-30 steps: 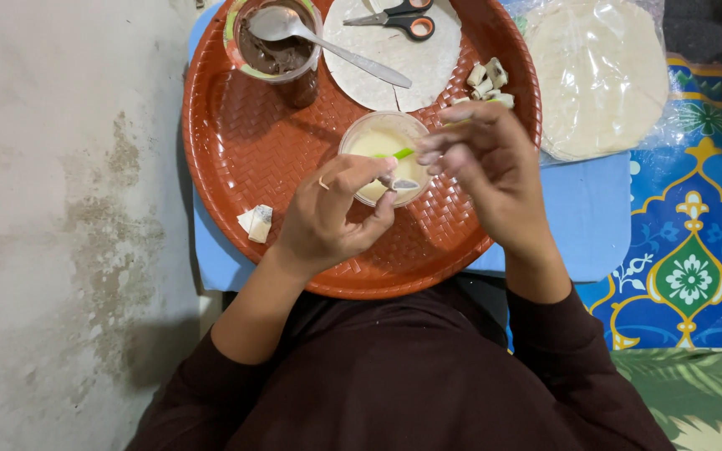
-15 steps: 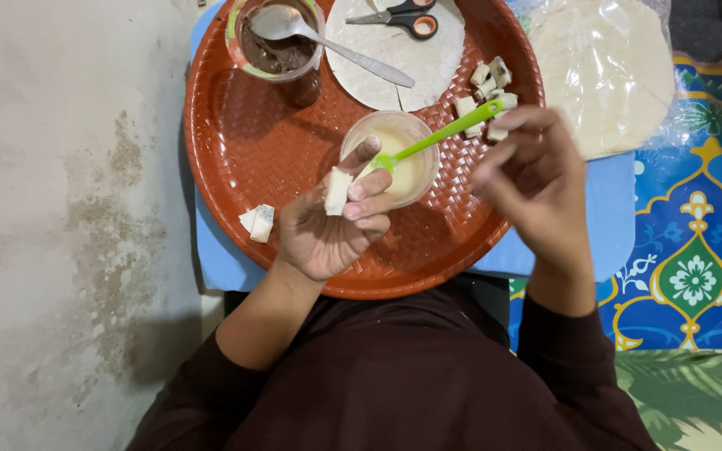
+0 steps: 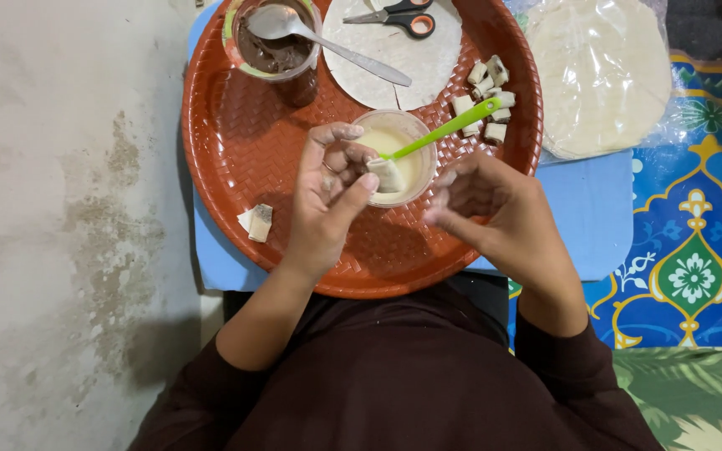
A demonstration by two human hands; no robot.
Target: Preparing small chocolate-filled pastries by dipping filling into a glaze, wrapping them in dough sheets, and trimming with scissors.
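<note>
Two hands work over the red woven tray [image 3: 227, 159]. Your left hand [image 3: 327, 200] pinches a small folded pastry piece [image 3: 387, 175] above the clear paste cup [image 3: 415, 138] at tray centre. Your right hand [image 3: 495, 209], fingers curled together, holds the green brush [image 3: 449, 129] dipped in that cup. More folded pieces [image 3: 486, 96] lie right of the cup.

My left hand [image 3: 327, 196] raised, palm down, fingers curled, thumb and fingertips pinched together, ring on one finger. My right hand [image 3: 490, 205] beside it, loosely cupped, fingers bent inward toward left. Both forearms bare, dark sleeves pushed up.
</note>
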